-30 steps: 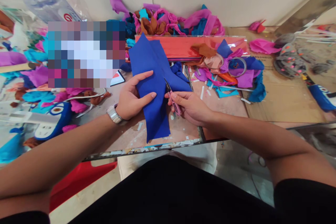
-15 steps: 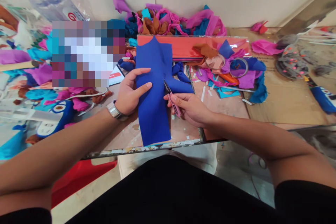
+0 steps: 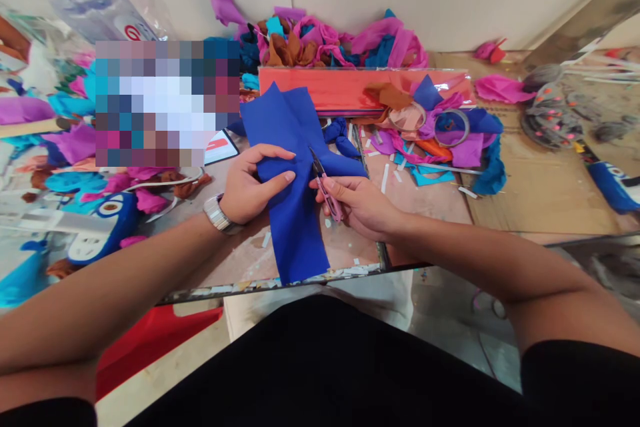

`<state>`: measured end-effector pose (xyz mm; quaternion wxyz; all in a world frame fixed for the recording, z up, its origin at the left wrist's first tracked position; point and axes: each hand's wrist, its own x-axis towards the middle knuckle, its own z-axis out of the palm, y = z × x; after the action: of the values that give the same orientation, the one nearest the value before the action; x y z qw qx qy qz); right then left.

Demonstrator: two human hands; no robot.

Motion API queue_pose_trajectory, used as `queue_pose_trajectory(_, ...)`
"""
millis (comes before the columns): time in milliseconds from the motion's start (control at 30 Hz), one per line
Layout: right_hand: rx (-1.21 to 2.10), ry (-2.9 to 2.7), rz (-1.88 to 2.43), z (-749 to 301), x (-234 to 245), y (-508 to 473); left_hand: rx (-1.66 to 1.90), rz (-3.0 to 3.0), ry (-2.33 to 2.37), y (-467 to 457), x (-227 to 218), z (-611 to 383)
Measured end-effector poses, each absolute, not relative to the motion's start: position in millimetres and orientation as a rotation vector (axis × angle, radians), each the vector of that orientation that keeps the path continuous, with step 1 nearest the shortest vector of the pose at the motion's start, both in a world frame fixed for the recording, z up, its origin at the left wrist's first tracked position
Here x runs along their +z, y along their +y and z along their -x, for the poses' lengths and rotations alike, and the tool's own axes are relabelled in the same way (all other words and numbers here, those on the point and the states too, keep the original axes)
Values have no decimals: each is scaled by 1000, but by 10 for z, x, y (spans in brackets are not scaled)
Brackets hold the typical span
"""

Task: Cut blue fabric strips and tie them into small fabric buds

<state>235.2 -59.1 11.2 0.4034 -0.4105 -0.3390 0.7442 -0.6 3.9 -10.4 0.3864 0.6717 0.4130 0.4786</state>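
Note:
A long piece of dark blue paper hangs over the table's front edge. My left hand, with a metal watch on its wrist, pinches the sheet's left side, thumb on top and fingers curled round it. My right hand grips small pink-handled snips whose blades bite into the sheet's right edge near the middle.
Crumpled pink, purple, blue and brown paper scraps pile up against the wall. A flat red pack lies behind the blue sheet. A tape roll and cut strips lie to the right. A plastic bottle stands far left. Cardboard covers the right.
The blue sheet has turned slightly, its top now leaning left. The snips have cut a little further into its right edge. Both hands stay in place.

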Motion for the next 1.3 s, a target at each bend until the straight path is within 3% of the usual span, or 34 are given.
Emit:
queue_pose_trajectory(800,1864,-839,997,-2344,115,-581,1192,-1816,1076,25,-89,2)
queue_pose_trajectory(1300,1853,-1001,1039,-2345,79,-616,1265,-1501,960,209,-189,-48)
